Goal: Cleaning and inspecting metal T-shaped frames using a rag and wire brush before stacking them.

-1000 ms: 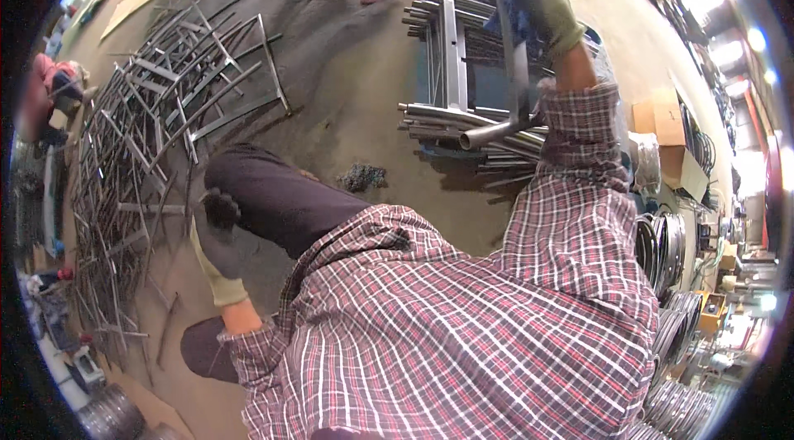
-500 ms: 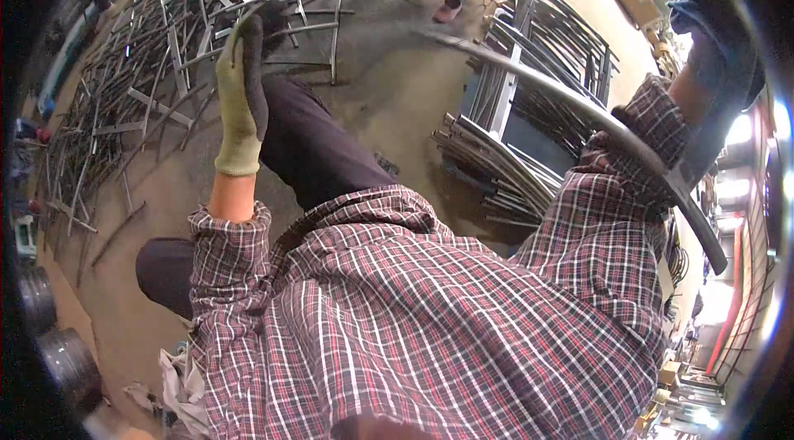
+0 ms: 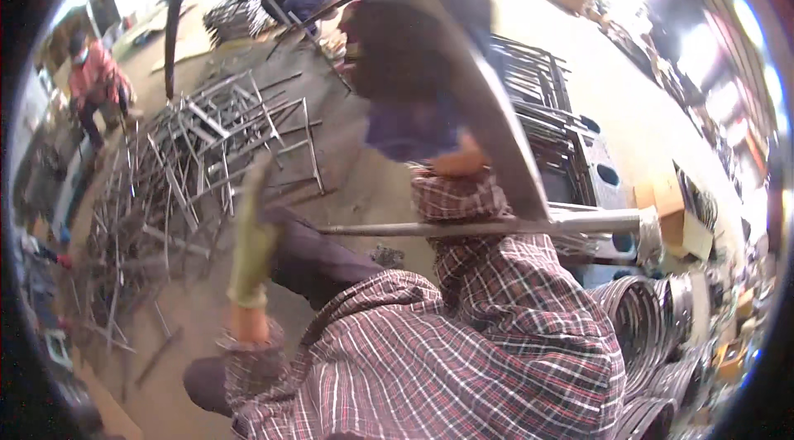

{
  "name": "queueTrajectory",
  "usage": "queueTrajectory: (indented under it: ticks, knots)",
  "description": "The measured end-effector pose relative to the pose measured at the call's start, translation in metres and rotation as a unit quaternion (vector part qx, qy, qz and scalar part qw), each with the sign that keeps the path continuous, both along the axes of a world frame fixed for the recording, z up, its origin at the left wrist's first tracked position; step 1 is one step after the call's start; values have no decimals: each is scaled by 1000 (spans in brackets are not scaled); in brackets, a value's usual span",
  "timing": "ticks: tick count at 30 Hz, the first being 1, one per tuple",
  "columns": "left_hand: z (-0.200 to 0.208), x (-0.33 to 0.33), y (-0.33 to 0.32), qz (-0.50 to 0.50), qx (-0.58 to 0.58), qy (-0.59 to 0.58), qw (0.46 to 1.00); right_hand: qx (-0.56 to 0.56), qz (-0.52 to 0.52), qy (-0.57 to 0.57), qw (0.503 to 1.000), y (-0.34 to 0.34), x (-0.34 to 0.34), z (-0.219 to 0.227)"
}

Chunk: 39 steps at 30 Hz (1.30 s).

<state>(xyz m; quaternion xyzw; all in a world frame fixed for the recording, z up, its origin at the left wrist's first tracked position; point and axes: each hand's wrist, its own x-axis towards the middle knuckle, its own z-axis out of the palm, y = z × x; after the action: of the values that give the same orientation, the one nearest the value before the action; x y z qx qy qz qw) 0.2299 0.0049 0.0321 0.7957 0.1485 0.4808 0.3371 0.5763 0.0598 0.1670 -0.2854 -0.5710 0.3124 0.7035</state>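
I have a metal frame (image 3: 500, 138) in mid-air, front and centre, its long bar slanting from top middle down to the right, where it meets a tube (image 3: 471, 229) running nearly level, left to right. My right hand (image 3: 409, 59), stretched forward, grasps the bar; its fingers are blurred. My left hand (image 3: 252, 250) points forward beside the thigh (image 3: 322, 262); I cannot tell whether its fingers are curled.
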Motion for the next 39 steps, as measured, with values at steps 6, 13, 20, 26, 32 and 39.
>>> queueTrajectory:
  ticks: [6, 13, 20, 26, 32, 39]
  knots:
    - [-75, 89, -39, -127, 8, 97, 987, 23, 21, 140, 990, -4, 16, -30]
    - [-59, 81, -27, 37, 56, 94, 993, 8, 34, 310, 950, -42, 29, -101]
    - [-7, 106, 1, 69, 160, 130, 976, -25, -206, -75, 975, -177, -88, -125]
    - [8, 156, -35, -20, 146, 131, 980, -7, -278, 234, 932, -177, -56, -123]
    - [-31, 169, -64, -149, -56, 155, 975, -2, -354, 78, 932, -185, -18, -98]
    - [-34, 211, -59, -87, 27, 212, 973, 67, -326, 147, 931, -192, 28, -110]
